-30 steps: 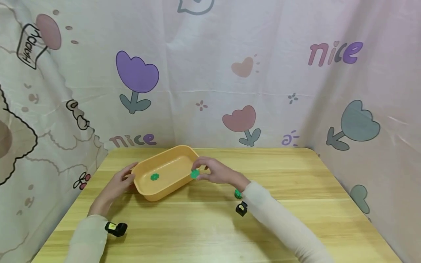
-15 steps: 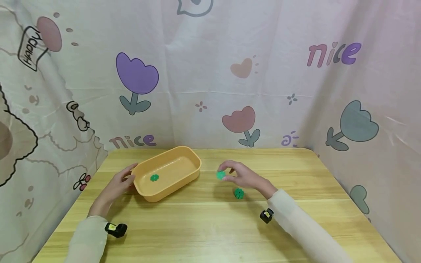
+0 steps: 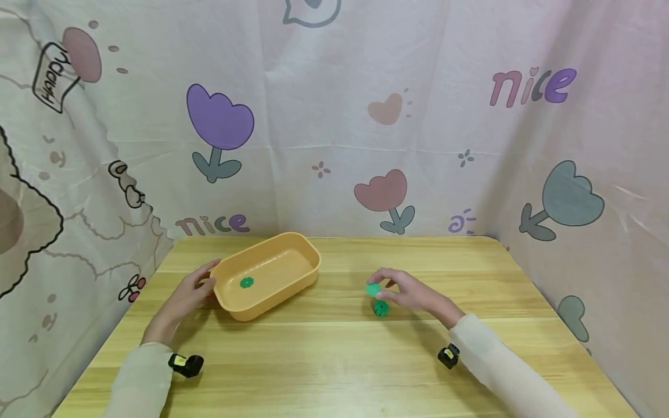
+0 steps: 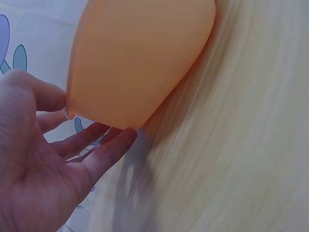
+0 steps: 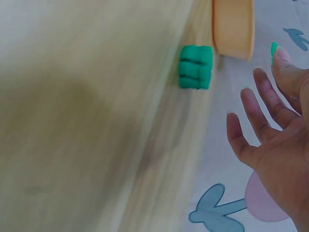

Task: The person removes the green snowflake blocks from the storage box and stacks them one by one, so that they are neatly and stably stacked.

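Note:
A yellow-orange plastic basin (image 3: 266, 299) stands at the back left of the table, turned at an angle. Inside it lies a flat green slotted disc (image 3: 247, 282). My left hand (image 3: 189, 296) rests against the basin's left end; in the left wrist view its thumb is at the rim and its fingertips touch the outer wall. Between thumb and index finger my right hand (image 3: 405, 290) pinches a lighter green slotted disc (image 3: 373, 289). Just below that disc, a small stack of green slotted discs (image 3: 381, 308) stands on the table, ribbed in the right wrist view (image 5: 195, 66).
The light wooden table (image 3: 324, 360) reaches back to a printed curtain (image 3: 324, 116), which also covers both sides. Each wrist carries a small black camera, one on the left (image 3: 186, 365) and one on the right (image 3: 448, 356).
My right hand has moved right, away from the basin's right end, carrying the pinched disc to just behind the stack of green discs. My left hand and the basin have stayed put.

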Available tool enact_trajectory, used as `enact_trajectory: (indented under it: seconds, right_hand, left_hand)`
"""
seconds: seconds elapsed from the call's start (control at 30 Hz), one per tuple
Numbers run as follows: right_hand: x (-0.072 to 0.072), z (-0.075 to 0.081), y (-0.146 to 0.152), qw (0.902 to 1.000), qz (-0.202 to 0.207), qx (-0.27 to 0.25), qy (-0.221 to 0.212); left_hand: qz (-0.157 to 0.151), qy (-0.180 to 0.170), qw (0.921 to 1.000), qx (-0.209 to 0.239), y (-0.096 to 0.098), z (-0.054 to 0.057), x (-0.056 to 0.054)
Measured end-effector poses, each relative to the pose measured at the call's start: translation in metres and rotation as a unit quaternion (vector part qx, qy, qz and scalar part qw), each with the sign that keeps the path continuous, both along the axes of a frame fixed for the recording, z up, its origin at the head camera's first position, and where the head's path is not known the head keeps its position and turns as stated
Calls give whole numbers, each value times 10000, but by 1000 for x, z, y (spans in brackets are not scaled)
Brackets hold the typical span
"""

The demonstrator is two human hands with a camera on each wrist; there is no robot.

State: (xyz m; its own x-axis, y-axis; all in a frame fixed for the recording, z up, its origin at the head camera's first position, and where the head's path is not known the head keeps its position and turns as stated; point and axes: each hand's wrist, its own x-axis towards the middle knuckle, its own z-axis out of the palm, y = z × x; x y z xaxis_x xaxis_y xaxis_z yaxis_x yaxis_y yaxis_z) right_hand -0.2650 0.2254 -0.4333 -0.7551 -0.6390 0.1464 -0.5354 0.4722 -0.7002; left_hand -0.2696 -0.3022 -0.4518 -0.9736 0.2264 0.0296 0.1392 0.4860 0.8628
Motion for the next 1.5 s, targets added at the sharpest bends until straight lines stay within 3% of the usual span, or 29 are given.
enact_trajectory:
  seconds: [0.57,1.5]
  right_hand:
    - [3,-23,20,9986,8,-107,-515]
    - [3,-30,22,9965,45,82,-827]
  left_hand:
    - [32,-55,10000,18,-1,-4,-3]
    - [74,-150,9998,75,0,-1,-1]
